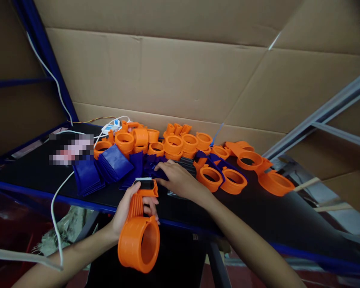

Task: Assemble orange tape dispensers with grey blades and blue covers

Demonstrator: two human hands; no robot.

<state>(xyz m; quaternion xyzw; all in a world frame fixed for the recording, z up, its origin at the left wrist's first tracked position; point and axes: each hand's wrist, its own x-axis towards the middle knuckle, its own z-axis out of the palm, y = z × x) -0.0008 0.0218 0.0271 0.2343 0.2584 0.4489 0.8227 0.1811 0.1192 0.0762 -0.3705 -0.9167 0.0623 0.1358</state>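
The dispenser [129,242] is held in the left hand [122,214], the fingers wrapped around its ribbed handle [136,206]. It looks like light, stiff plastic, probably not fragile, and is best gripped there, clear of the toothed blade [143,179] just beyond the left thumb. The right hand [178,178] is half curled at blue pieces [150,159]; whether any is pinched cannot be told.

Orange dispensers [173,151] block the back of the table [270,224], leaving its front right passable.
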